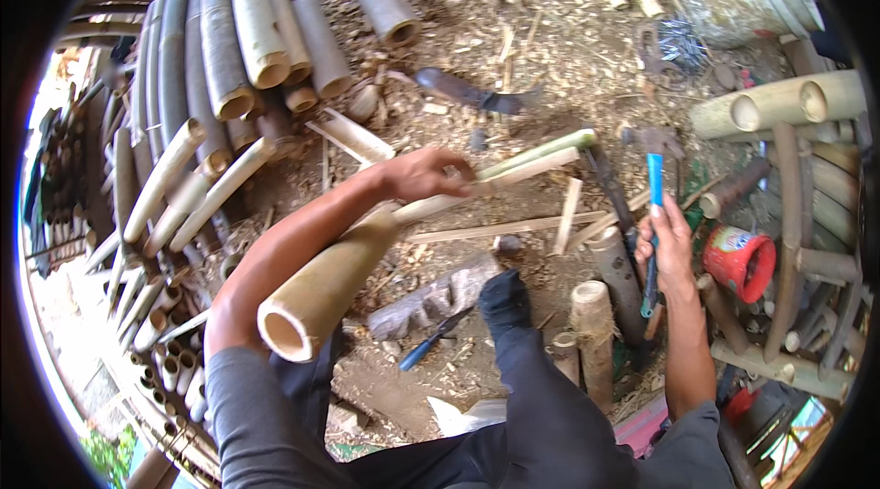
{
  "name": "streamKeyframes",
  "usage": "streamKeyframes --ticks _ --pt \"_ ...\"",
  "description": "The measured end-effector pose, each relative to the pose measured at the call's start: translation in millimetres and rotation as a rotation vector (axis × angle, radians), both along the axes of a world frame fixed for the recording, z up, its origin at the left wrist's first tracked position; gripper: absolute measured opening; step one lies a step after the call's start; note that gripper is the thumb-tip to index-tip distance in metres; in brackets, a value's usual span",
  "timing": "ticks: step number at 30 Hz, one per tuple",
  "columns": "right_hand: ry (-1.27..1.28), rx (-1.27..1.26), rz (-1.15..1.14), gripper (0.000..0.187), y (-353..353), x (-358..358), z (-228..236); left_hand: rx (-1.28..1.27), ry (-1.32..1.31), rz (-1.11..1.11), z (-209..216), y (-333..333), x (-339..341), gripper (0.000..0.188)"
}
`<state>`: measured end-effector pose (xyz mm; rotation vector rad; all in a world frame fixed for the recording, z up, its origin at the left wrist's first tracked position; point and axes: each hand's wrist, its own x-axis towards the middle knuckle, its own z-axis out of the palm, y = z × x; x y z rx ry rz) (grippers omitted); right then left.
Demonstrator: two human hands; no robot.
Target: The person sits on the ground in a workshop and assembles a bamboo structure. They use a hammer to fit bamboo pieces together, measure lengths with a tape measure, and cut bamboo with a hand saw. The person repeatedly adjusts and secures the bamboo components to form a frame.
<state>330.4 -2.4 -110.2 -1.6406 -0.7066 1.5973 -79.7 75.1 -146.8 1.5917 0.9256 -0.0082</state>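
The thick bamboo tube lies beneath the left forearm, its open end toward the person and its long axis slanting away to the right. Beyond the tube's far end, roughly in line with it, run a green bamboo strip and a pale strip, side by side. The left hand is the nearer one, just past the tube's far end, so the tube lies back and to the left of its fingers. Those fingers are half curled and blurred (I cannot tell whether they pinch or touch the strips). The right hand, well apart to the right of the tube, has its fingers wrapped around the handle of a hammer, head pointing away from the person. Just right of the tube is a rough log, with a blue-handled knife nearer the person. Farther right of the tube stands a red bucket; beyond it to the left, long bamboo poles lie massed over the chip-strewn ground.
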Motion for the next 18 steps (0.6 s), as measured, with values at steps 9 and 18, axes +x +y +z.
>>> streamKeyframes --ticks 9,18 --pt "0.024 -0.071 0.063 0.046 -28 -9 10 -0.064 -0.022 -0.100 -7 16 61 0.068" --pt "0.026 0.329 -0.383 0.017 22 -3 11 -0.012 -0.126 0.033 -9 17 64 0.034"
